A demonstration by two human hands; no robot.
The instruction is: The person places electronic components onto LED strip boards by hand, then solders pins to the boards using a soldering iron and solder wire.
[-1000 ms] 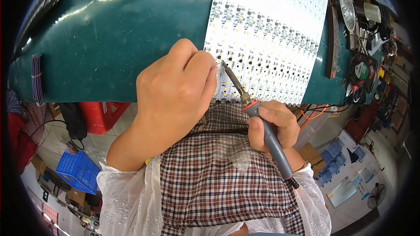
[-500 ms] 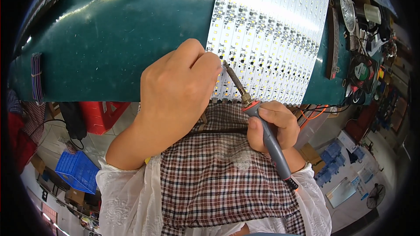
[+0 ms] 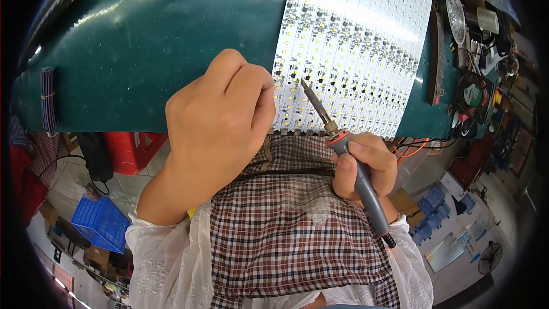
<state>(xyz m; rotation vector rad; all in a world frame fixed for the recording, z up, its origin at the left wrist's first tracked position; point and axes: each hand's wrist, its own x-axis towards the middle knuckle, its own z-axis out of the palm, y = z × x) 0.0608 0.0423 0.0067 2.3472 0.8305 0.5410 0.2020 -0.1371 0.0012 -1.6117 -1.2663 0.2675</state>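
My right hand (image 3: pixel 374 166) is wrapped round the grey handle of a soldering iron (image 3: pixel 370 203), whose tip points up and to the left over the LED boards. The white LED boards (image 3: pixel 343 57) form a panel of strips dotted with yellowish chips and small black parts. Just left of the panel's near left edge is my left hand (image 3: pixel 220 106), closed with thumb and fingertips pinched together. Whatever is in that pinch, if anything, is hidden. A green tabletop (image 3: pixel 131 51) lies under the boards.
A bundle of thin wires (image 3: pixel 48 100) lies at the table's left end. Along the right stand a dark bar (image 3: pixel 436 57), a round metal dish (image 3: pixel 454 14) and a spool (image 3: pixel 473 92). Below the table are a red plastic stool (image 3: pixel 128 151) and a blue crate (image 3: pixel 100 226).
My left hand has drawn left, away from the panel's edge. The soldering iron in my right hand has shifted slightly right, its tip now farther from my left fingers.
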